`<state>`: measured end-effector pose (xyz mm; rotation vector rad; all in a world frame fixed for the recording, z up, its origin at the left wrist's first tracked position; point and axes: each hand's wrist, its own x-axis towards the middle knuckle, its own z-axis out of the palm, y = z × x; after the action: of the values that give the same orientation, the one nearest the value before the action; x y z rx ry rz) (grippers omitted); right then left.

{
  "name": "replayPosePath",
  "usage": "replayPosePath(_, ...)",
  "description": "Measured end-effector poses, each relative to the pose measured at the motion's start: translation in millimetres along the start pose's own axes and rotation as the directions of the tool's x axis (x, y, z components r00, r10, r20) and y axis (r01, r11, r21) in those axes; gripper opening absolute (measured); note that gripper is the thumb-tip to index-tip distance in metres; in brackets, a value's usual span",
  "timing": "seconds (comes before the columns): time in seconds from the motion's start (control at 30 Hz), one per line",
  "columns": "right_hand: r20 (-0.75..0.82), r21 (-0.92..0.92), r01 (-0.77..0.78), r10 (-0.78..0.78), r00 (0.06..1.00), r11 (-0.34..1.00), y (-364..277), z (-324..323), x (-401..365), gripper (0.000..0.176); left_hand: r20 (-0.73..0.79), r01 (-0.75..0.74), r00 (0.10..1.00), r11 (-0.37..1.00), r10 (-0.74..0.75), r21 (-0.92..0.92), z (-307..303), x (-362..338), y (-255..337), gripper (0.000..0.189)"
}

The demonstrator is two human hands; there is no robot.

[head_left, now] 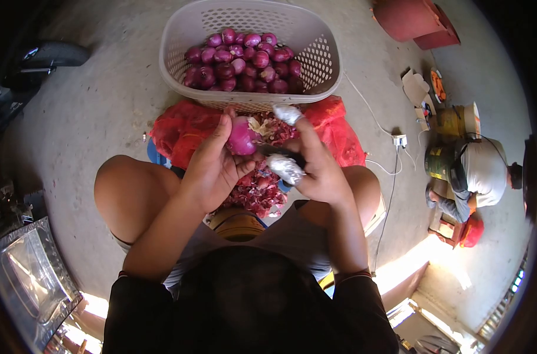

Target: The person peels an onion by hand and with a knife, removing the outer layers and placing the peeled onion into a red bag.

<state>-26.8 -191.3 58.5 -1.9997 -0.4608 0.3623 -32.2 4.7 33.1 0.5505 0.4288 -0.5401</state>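
Observation:
My left hand (216,156) is closed around a red onion (240,138), partly peeled, with pale dry skin at its right side. Facing it, my right hand (318,162) grips what looks like a small dark knife (279,153), its tip close to the onion. Silver wrapping (285,169) covers the thumb and a finger of that hand. Under both hands lies a heap of onion skins (257,193) on a red mesh sack (183,127). Beyond them stands a pale plastic basket (173,56) with many shiny peeled red onions (245,62) inside.
At the right, another person (481,171) sits bent over beside some buckets (442,162). A white cable (369,103) runs to a socket block (400,140) on the concrete floor. A black tyre (59,54) is at the upper left.

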Motion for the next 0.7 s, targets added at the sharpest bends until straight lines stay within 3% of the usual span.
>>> replayPosePath(0.03, -0.017, -0.029, 0.065, -0.065, 0.998, 0.997, 9.6, 5.0, 0.9, 0.070, 0.057, 0.021, 0.998, 0.999, -0.022, 0.027, -1.1, -1.2, 0.1, 0.043)
replayPosePath(0.13, -0.013, 0.028, 0.003, -0.002, 1.000, 1.000, 22.4, 9.0, -0.3, 0.068, 0.089, 0.050, 0.995, 0.999, -0.051, 0.010, 0.6, -3.3, 0.7, 0.045)
replayPosePath(0.23, 0.008, 0.172, 0.130, -0.134, 0.991, 0.977, 19.2, 11.8, 5.0, 0.063, 0.144, 0.061, 0.988, 0.998, -0.059, -0.009, 1.5, -4.2, 0.1, 0.047)
replayPosePath(0.37, 0.096, 0.422, -0.025, -0.017, 0.995, 0.906, 3.2, 9.1, 4.0, 0.055, 0.147, 0.077, 0.987, 0.996, -0.071, -0.038, 3.8, -6.7, -0.7, 0.049)
replayPosePath(0.47, 0.100, 0.503, -0.001, -0.057, 0.993, 0.864, -0.3, 8.5, 6.0, 0.051, 0.146, 0.093, 0.986, 0.994, -0.083, -0.064, 4.3, -8.8, 0.9, 0.050)
replayPosePath(0.7, 0.061, 0.453, 0.057, -0.094, 0.994, 0.889, 10.3, 14.7, 7.6, 0.048, 0.179, 0.147, 0.976, 0.983, -0.126, -0.111, 1.7, -7.5, 3.7, 0.049)
